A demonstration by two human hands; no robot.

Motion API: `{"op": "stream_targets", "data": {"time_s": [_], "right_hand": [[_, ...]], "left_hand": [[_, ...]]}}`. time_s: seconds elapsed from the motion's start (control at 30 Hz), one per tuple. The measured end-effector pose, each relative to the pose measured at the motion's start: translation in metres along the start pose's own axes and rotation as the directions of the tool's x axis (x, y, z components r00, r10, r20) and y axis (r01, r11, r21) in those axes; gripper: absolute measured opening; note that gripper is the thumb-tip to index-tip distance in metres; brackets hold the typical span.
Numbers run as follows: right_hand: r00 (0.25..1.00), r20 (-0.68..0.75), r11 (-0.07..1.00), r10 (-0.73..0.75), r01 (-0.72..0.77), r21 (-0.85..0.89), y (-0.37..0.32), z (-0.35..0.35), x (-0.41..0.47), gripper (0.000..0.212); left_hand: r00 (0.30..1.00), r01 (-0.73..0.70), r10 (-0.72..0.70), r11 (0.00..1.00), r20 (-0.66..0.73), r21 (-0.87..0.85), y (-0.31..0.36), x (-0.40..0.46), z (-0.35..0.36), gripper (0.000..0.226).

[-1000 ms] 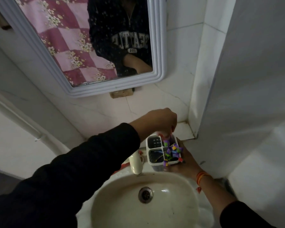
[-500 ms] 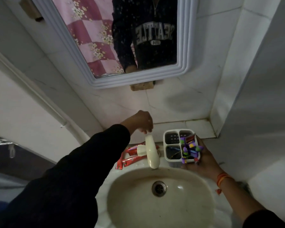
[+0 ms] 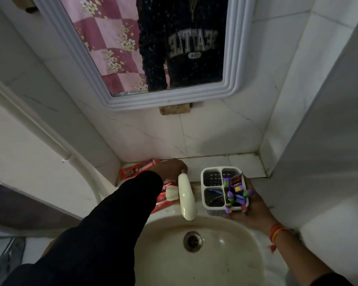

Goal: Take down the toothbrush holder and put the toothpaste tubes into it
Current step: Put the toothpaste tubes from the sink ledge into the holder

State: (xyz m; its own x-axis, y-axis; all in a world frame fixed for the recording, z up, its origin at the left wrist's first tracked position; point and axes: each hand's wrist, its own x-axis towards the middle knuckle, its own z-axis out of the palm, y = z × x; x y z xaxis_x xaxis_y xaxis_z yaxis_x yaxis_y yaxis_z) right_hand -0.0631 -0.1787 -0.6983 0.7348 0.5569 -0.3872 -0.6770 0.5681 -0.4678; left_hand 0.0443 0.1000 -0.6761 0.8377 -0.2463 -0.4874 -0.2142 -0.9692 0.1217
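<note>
The white four-compartment toothbrush holder (image 3: 212, 170) stands on the basin's back rim, right of the faucet. Purple and multicoloured brushes fill its front right compartment, and a red tube sticks out of the back right one. My right hand (image 3: 256, 209) wraps around the holder's right side and front. My left hand (image 3: 172, 167) reaches behind the faucet, fingers curled down over the ledge. A red toothpaste tube (image 3: 140, 169) lies on the ledge just left of that hand. More red tubes (image 3: 163, 201) lie beside the faucet, partly under my sleeve. The left fingertips are hidden.
A cream faucet (image 3: 186, 198) juts over the basin (image 3: 232, 254) between my hands. A white-framed mirror (image 3: 174, 100) hangs on the tiled wall above. A white wall corner closes in on the right, and a white pipe (image 3: 50, 139) runs down the left wall.
My left hand left the holder, swung left behind the faucet and dropped toward the red tubes on the ledge. My right hand stayed on the holder.
</note>
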Motion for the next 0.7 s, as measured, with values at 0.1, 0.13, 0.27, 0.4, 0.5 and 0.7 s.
{"op": "stream_targets", "data": {"time_s": [0.1, 0.13, 0.27, 0.4, 0.5, 0.7], "right_hand": [[0.999, 0.017, 0.999, 0.037, -0.037, -0.016, 0.0, 0.0, 0.0, 0.057], [0.999, 0.017, 0.999, 0.049, -0.049, -0.008, 0.0, 0.0, 0.0, 0.054], [0.997, 0.0, 0.997, 0.071, -0.071, 0.022, 0.0, 0.005, -0.001, 0.074], [0.998, 0.026, 0.998, 0.049, -0.05, 0.033, -0.003, 0.018, -0.012, 0.045], [1.0, 0.0, 0.996, 0.021, -0.021, 0.092, -0.002, 0.021, -0.015, 0.033], [0.987, -0.148, 0.996, 0.054, -0.043, 0.078, 0.001, 0.018, -0.01, 0.053]], "left_hand": [[0.999, -0.027, 0.026, 0.999, -0.039, -0.018, 0.01, 0.0, -0.026, 0.01], [0.996, -0.051, 0.049, 0.998, -0.076, -0.037, 0.015, -0.003, -0.038, 0.009], [0.941, -0.183, 0.139, 0.976, -0.309, -0.116, 0.039, -0.026, -0.089, 0.021], [0.784, -0.35, 0.188, 0.921, -0.591, -0.172, 0.072, -0.059, -0.12, 0.019], [0.685, -0.442, 0.204, 0.88, -0.699, -0.177, 0.099, -0.076, -0.124, 0.021], [0.744, -0.463, 0.269, 0.868, -0.612, -0.182, 0.138, -0.073, -0.082, 0.017]]}}
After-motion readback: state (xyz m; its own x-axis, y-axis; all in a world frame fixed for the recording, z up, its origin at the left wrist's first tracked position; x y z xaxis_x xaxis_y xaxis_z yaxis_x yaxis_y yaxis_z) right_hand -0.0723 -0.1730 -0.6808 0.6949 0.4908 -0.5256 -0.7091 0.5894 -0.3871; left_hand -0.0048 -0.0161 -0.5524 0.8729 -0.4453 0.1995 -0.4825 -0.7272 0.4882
